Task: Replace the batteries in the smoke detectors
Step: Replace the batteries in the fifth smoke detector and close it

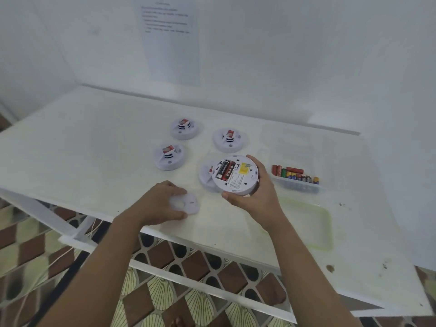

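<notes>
Our right hand (257, 199) grips a round white smoke detector (236, 175) by its rim, thumb on the near edge and fingers curled round the far side. It is tilted with its back toward us. In its open compartment we count two batteries (225, 170) side by side, one black and one red, with a yellow label just beside them.

Our left hand (158, 204) rests on the table (94, 142) and holds one flat white cover disc (185, 204) with a hole in its middle, the thumb at its near edge and the fingers curled over its far edge.

Behind the held detector one more round white unit (204, 179) lies on the table, partly hidden. Farther back stand three more detectors: one to the left (169, 158), one at the back (185, 129) and one to the right (230, 140), each with a red-topped block on it. That makes five round units, if the hidden one is a detector.

To the right of our right hand, one clear tray (299, 187) holds loose spare batteries (295, 174) in red, green, black and yellow; they are too blurred to count. Nearer us lies one shallow greenish tray (313, 227). One printed sheet (169, 38) hangs on the wall behind the table.
</notes>
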`<state>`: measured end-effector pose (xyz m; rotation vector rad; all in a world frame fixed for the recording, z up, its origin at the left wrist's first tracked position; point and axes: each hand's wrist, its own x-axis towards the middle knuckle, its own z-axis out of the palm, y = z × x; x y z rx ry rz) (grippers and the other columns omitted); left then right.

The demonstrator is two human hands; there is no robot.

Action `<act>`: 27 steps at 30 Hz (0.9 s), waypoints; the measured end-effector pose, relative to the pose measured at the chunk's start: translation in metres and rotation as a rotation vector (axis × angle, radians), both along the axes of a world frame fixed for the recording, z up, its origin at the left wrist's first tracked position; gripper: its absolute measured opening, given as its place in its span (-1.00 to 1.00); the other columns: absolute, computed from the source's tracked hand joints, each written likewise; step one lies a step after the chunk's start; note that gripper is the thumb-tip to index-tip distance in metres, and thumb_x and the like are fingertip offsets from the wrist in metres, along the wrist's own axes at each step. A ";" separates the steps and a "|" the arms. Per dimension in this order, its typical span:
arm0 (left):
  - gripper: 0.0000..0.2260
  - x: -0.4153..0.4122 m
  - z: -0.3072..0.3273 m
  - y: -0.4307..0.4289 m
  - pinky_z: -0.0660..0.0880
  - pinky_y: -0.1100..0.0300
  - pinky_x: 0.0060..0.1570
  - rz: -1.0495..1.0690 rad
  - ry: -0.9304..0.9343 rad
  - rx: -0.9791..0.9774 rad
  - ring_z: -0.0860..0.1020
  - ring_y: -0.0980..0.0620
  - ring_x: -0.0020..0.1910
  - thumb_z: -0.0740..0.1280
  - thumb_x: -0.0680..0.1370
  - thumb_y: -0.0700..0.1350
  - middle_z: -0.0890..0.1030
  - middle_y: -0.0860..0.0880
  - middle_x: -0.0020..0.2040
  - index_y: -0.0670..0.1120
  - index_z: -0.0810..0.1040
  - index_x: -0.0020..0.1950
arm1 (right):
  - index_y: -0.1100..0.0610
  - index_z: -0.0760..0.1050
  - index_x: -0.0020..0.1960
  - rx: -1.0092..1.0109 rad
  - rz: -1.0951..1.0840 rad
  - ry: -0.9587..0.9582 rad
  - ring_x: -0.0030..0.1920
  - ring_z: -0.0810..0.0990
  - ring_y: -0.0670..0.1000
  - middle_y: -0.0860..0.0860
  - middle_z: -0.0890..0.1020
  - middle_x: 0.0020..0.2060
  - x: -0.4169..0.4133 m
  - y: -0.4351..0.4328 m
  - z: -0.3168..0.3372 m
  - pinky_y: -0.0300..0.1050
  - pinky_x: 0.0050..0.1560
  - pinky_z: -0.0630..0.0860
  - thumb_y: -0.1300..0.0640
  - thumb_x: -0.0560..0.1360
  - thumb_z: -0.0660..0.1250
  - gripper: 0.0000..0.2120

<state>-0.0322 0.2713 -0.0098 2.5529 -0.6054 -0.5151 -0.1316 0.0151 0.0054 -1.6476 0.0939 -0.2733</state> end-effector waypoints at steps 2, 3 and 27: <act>-0.48 0.004 0.006 0.011 0.42 0.20 0.10 0.031 0.023 -0.087 0.49 0.11 0.17 0.56 0.39 0.09 0.49 0.14 0.20 0.11 0.52 0.32 | -0.12 0.36 0.37 0.007 0.009 -0.001 0.31 0.53 -0.15 -0.16 0.56 0.27 0.002 0.008 0.001 -0.15 0.10 0.62 0.37 0.29 0.62 -0.19; -0.51 0.005 0.011 0.015 0.45 0.20 0.06 0.063 0.037 -0.162 0.50 0.13 0.15 0.56 0.39 0.08 0.51 0.16 0.18 0.13 0.53 0.28 | -0.10 0.36 0.37 0.016 0.018 0.003 0.32 0.53 -0.13 -0.14 0.56 0.28 0.002 0.011 0.003 -0.16 0.05 0.63 0.37 0.29 0.62 -0.19; -0.49 0.003 0.088 0.023 0.33 0.52 0.00 -0.146 -0.096 -0.469 0.48 0.27 0.11 0.61 0.34 0.06 0.54 0.14 0.15 0.11 0.59 0.27 | -0.01 0.34 0.47 -0.211 0.207 0.047 0.32 0.54 0.04 -0.05 0.54 0.31 0.021 0.079 0.027 0.18 0.18 0.63 0.03 0.17 0.67 -0.06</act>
